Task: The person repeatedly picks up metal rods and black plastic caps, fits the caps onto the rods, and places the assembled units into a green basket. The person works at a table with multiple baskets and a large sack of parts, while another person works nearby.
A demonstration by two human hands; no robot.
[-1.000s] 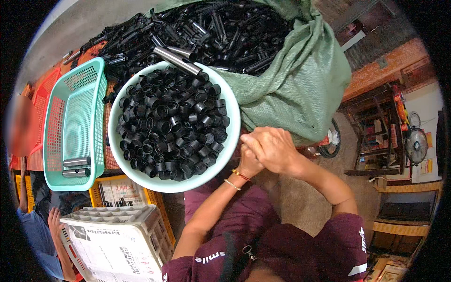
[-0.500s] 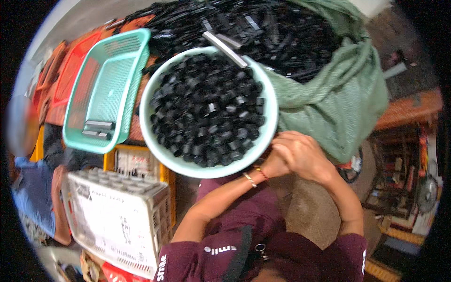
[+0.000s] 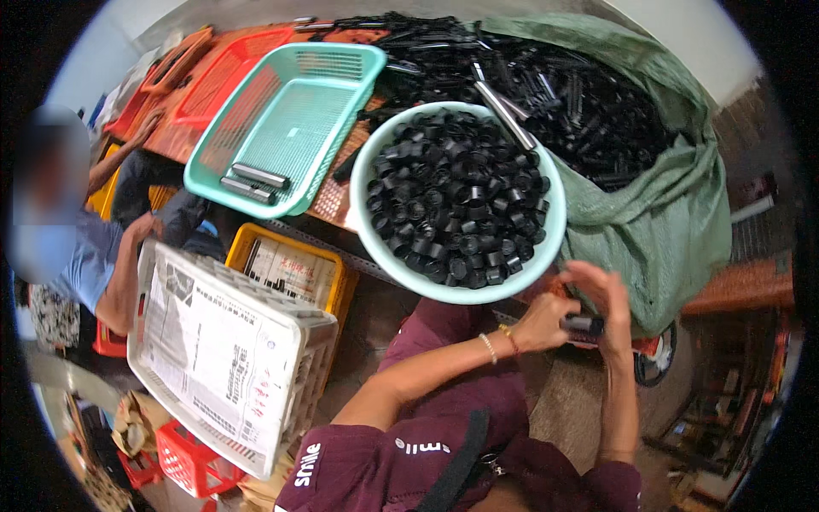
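In front of me, just right of the pale green basin [image 3: 368, 247], my left hand [image 3: 544, 322] is closed round a short black cylindrical piece [image 3: 584, 325]. One end of the piece sticks out toward my right palm. My right hand [image 3: 607, 299] is raised beside it with fingers stretched out, its palm at or close to that end; whether they touch I cannot tell. Small round black caps [image 3: 465, 192] fill the basin. A silver-and-black tube [image 3: 505, 115] lies across its far rim.
A green mesh basket [image 3: 328, 128] with a few dark tubes stands left of the basin. Behind lies a heap of black tubes [image 3: 580, 111] on a green sack [image 3: 657, 230]. A white crate [image 3: 299, 358] and a yellow crate [image 3: 341, 286] stand left; a person [image 3: 77, 247] sits beyond.
My hands were clasped together by the basin's rim; now the right hand has opened away from the left, and the black piece shows between them. The view has shifted left.
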